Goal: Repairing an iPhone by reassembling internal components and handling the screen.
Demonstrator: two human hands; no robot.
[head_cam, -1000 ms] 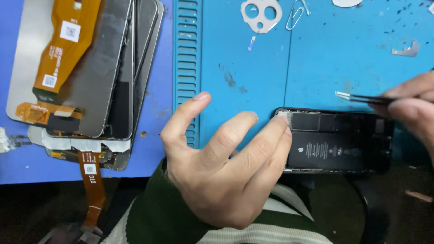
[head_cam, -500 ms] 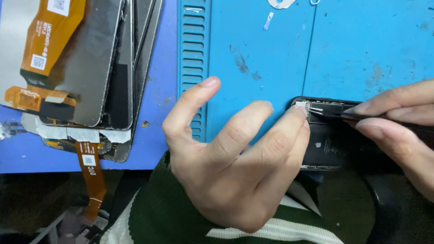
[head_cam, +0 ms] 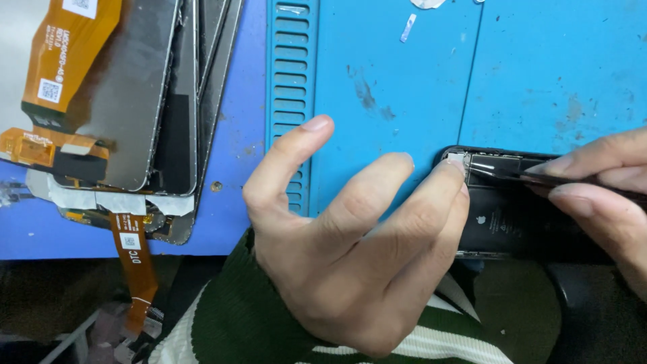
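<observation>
- The left hand [head_cam: 357, 249] is spread, its fingertips pressing the top left corner of the opened phone [head_cam: 512, 216], which lies at the worktop's [head_cam: 404, 87] near edge.
- The right hand [head_cam: 600, 195] pinches tweezers [head_cam: 512, 174], whose tips are in that corner.
- Stacked phone screens [head_cam: 135, 101] lie at the left edge.

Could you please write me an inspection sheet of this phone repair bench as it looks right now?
Surface: blue repair mat with a slotted strip, scuffed and stained.
Job's things: opened black phone, internals exposed; tweezers tip at its top corner.
Clutter: stack of removed phone screens at the left; small white scraps at the top.
Grippers: left hand steadies the phone's corner with a fingertip; right hand grips the tweezers.
Cables: orange flex ribbons hang from the screens.
Surroundings: green and white striped sleeve; dark area below the bench.
</observation>
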